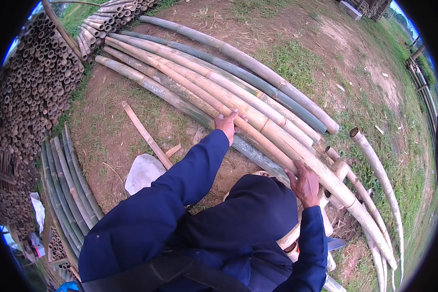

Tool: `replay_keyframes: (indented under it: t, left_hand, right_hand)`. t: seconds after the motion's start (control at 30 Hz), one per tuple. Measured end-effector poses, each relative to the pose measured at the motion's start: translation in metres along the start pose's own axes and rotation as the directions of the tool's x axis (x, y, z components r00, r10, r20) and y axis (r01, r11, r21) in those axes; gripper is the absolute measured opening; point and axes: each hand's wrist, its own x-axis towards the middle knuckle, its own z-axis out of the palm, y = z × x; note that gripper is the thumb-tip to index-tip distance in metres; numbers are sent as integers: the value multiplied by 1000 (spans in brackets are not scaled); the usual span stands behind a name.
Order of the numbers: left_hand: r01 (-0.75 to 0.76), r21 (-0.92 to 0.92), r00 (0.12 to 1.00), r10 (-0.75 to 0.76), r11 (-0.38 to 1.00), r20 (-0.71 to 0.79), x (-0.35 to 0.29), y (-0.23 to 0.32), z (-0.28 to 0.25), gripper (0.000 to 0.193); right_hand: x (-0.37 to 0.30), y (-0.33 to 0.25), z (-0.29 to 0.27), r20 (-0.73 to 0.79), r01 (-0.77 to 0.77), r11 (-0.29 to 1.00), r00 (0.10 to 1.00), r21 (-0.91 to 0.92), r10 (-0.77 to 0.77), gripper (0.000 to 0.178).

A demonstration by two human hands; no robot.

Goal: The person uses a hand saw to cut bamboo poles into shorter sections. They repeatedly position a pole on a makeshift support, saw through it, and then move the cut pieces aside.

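Note:
A slender tan bamboo pole [263,141] slants from the far left toward my lap. My left hand [225,126] is closed around it partway along, thumb over the top. My right hand [305,184] grips the pole's near end, fingers bent over it; the end itself is partly hidden by the hand. Right beside it lies a thicker yellowish bamboo pole [333,182], which runs on past my right hand to the lower right. A grey-green mottled pole [258,155] passes below my left hand, and its near part goes out of sight behind my knee.
Several more poles, including a dark green one [258,82], lie on the far side. Cut bamboo is stacked high at the left [29,82]. A white sheet-like piece [143,173] and a split bamboo strip [142,129] lie on the ground. A bluish blade [336,243] shows near my right forearm.

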Motion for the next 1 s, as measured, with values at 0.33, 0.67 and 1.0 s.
replay_keyframes:
  t: [0.33,0.67,1.0]
  left_hand:
    - [5,-86,996,3,996,89,13,3,23,36]
    - [-226,917,966,-44,329,254,18,-7,11,50]
    - [-896,200,320,-264,-395,910,23,-73,126,97]
  right_hand:
    - [27,20,-22,-76,29,999,997,-20,-30,42]
    - [37,60,25,-98,-26,999,995,26,28,39]
    - [54,83,56,-30,-208,978,977,23,209,46]
